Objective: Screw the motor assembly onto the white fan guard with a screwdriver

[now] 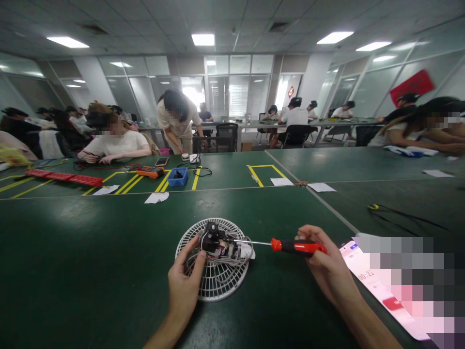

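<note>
A round white fan grille (218, 283) lies on the green table, with a black motor assembly (209, 237), wires and a white part (246, 251) on top of it. My left hand (185, 271) grips the motor assembly at its left side, thumb in front and fingers behind. In my right hand (319, 252) is a red and black screwdriver (294, 246), held by the handle. Its metal shaft points left, and the tip reaches in among the parts beside the black housing. Exactly what the tip touches is too small to make out.
A phone (385, 291) lies at the right, partly blurred. Farther back are a blue bin (178, 177), an orange multimeter (150, 171), red trays (63, 177), paper slips (157, 198) and a black cable (403, 213). Several people sit or stand at tables beyond.
</note>
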A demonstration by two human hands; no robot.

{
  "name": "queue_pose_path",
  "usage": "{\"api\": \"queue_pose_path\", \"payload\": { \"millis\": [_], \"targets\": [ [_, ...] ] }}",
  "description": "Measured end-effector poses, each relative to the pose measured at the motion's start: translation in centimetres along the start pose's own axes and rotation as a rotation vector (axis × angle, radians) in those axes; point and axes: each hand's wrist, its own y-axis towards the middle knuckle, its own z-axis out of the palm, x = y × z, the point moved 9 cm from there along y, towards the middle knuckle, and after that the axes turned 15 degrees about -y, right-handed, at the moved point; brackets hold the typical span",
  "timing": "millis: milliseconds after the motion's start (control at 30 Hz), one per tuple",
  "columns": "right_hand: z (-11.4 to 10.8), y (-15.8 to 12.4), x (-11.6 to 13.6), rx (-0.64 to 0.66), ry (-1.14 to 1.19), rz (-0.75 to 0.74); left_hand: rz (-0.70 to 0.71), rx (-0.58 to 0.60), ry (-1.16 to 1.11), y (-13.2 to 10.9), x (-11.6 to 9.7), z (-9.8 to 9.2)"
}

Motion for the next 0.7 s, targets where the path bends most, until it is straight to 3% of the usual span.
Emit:
{"api": "queue_pose_path", "payload": {
  "millis": [300,433,567,700],
  "targets": [
    [0.5,-0.4,1.9,0.018,-0.033,-0.155,-0.010,-0.013,-0.012,-0.1,-0.2,0.0],
    [0.1,-0.2,1.3,-0.052,-0.163,-0.069,-0.011,-0.019,-0.008,0.0,-0.2,-0.1],
    [0.4,0.0,0.2,-0.003,-0.345,0.017,-0.019,-0.022,-0.004,0.1,-0.2,-0.1],
    [0.7,-0.2,0.5,0.001,-0.336,0.007,-0.029,-0.027,-0.009,0.0,-0.2,-0.1]
  ]
}}
